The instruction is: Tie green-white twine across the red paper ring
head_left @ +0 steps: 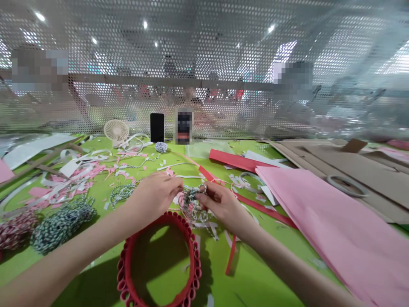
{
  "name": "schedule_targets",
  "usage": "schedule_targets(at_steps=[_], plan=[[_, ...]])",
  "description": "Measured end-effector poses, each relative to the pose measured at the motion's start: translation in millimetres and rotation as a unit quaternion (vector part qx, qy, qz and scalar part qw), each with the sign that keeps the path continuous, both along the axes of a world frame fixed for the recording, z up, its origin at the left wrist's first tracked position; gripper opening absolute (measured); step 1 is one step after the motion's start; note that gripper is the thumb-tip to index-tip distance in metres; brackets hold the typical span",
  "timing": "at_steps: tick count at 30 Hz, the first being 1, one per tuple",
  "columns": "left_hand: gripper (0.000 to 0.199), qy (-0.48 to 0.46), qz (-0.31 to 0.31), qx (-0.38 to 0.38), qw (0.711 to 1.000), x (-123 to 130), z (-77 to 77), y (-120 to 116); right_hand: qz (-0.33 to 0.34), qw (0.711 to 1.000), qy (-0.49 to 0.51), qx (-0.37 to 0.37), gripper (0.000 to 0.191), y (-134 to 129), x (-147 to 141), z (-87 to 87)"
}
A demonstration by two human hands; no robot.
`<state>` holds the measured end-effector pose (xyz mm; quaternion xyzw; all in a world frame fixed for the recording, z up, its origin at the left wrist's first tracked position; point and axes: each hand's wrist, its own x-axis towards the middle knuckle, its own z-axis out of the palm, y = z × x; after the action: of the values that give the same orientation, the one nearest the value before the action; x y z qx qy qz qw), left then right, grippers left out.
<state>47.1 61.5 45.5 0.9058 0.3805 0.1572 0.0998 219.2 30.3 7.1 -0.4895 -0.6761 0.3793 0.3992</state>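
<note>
Between my two hands hangs a loose tangle of green-and-white twisted cord [191,204], just above the table. My left hand [162,187] has its fingers closed in a pinch at the left side of the tangle. Thumb and fingers of my right hand [219,200] pinch the cord from the right. Directly below, nearest to me, a red ring [128,260] with small loops around its outside stands on the green table [255,264]. A red strip [230,256] lies beside it. The tips of my left fingers are partly hidden.
Bundles of green-and-white cord [64,224] and red-and-white cord [17,229] lie at left, near pink and white scraps [72,181]. A small fan [116,130] and a phone [157,127] stand at the back. Pink sheets [332,217] and cardboard [358,160] cover the right.
</note>
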Motion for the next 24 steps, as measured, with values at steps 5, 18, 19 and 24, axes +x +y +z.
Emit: schedule_targets(at_steps=[5,18,19,24], plan=[[0.019,-0.136,0.013,-0.058,0.989,-1.7,2.0,0.4,0.050,0.996,-0.075,-0.015,0.011,-1.3,2.3,5.7],[0.022,-0.612,0.140,-0.309,0.714,-13.0,17.1,13.9,-0.053,0.981,0.133,-0.128,0.014,14.8,17.4,-5.4],[0.022,-0.595,0.158,-0.272,0.739,-16.0,17.5,17.4,-0.069,0.976,0.166,-0.122,0.015,17.7,19.3,-6.7],[0.020,-0.443,0.219,-0.109,0.862,-27.9,11.6,36.0,-0.154,0.919,0.354,-0.083,0.025,30.6,27.9,-12.0]])
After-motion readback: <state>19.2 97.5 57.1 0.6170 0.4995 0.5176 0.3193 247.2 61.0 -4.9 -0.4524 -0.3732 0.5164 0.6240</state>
